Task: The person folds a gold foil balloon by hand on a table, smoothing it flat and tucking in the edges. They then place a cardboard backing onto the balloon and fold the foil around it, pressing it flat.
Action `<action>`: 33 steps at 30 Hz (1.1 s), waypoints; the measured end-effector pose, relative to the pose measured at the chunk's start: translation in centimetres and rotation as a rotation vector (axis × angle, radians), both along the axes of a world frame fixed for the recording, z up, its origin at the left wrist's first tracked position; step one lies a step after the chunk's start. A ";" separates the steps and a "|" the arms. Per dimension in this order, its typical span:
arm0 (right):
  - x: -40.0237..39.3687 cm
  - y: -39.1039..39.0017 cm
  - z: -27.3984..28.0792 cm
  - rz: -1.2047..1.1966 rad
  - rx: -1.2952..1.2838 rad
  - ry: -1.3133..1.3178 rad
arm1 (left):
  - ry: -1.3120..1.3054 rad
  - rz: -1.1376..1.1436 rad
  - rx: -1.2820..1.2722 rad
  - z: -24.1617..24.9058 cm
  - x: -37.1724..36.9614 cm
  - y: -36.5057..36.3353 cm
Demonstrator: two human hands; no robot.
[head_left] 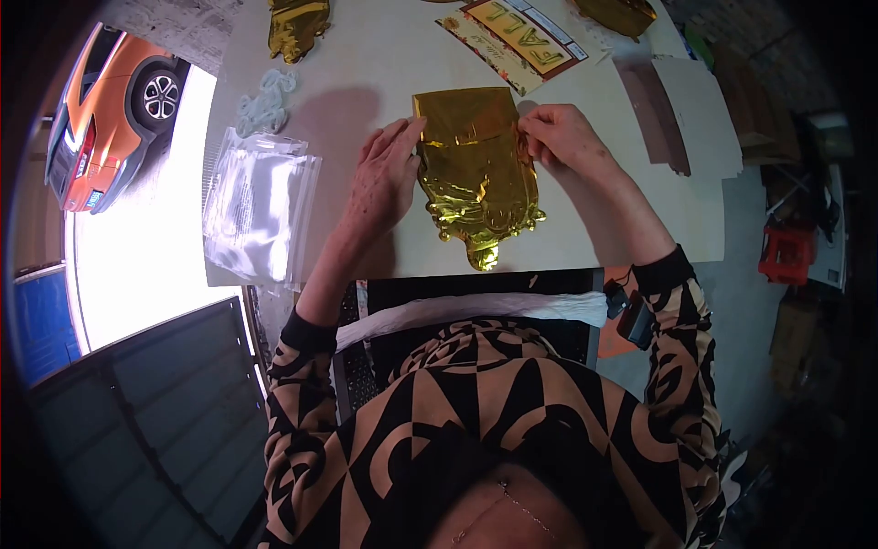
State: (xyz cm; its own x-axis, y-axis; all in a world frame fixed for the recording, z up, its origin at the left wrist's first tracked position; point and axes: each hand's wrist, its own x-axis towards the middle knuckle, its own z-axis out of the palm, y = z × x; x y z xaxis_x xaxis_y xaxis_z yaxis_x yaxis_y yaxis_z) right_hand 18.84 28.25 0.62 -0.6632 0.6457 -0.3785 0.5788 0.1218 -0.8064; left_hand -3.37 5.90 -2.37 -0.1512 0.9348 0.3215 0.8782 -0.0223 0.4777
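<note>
A shiny gold foil piece point(480, 165) lies between my hands on the pale table, with a straight top edge and a crinkled lower end. My left hand point(386, 174) rests along its left edge, thumb side against the foil, fingers extended and close together. On the other side, my right hand point(560, 137) pinches the foil's upper right edge between thumb and curled fingers. Beyond the foil lies a printed card point(526, 46) with gold "FALL" lettering.
Clear plastic bags point(261, 210) lie at the table's left, below a crumpled translucent strip point(267, 101). More gold foil point(297, 27) is at the far left, another gold piece point(617, 16) far right. Brown and white card sheets point(654, 114) lie right. A red stool point(786, 254) stands beyond.
</note>
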 end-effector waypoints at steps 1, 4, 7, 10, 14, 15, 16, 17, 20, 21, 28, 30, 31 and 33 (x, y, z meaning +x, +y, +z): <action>0.0 0.1 0.1 0.002 -0.043 -0.005 | -0.008 0.004 0.012 0.0 0.2 0.0; -0.4 0.8 0.5 0.011 -0.142 -0.020 | -0.025 0.001 0.039 0.2 0.5 0.1; -0.6 1.5 0.3 0.030 -0.165 -0.030 | -0.031 -0.015 0.061 -0.1 0.4 0.3; -0.9 1.6 0.4 0.039 -0.172 -0.029 | -0.039 -0.018 0.086 -0.6 0.3 0.3; -1.3 1.6 0.6 0.037 -0.171 -0.031 | 0.034 -0.020 0.075 -0.5 0.4 0.2; -1.4 1.7 0.5 0.034 -0.173 -0.030 | 0.063 -0.016 0.066 -0.4 0.5 0.1; -1.5 1.7 0.6 0.030 -0.191 -0.028 | 0.081 -0.016 0.074 -0.5 0.5 0.0; -1.6 1.8 0.8 0.026 -0.209 -0.026 | 0.100 -0.017 0.081 -0.6 0.5 0.0; -1.7 1.8 1.0 -0.003 -0.274 -0.022 | 0.148 -0.026 0.061 -0.4 0.6 -0.1; -1.7 1.8 1.0 -0.016 -0.299 -0.021 | 0.163 -0.030 0.047 -0.3 0.7 -0.2; -1.9 2.5 0.2 0.003 -0.364 -0.028 | 0.153 -0.017 0.047 -0.5 0.7 -0.1; -1.9 2.7 -0.3 0.041 -0.342 -0.049 | 0.147 -0.016 0.065 -0.7 0.8 -0.1; -1.9 2.7 -0.2 0.037 -0.339 -0.047 | 0.146 -0.015 0.064 -0.7 0.8 -0.1; -2.0 2.4 -0.2 0.032 -0.337 -0.041 | 0.146 -0.011 0.059 -0.6 0.7 -0.2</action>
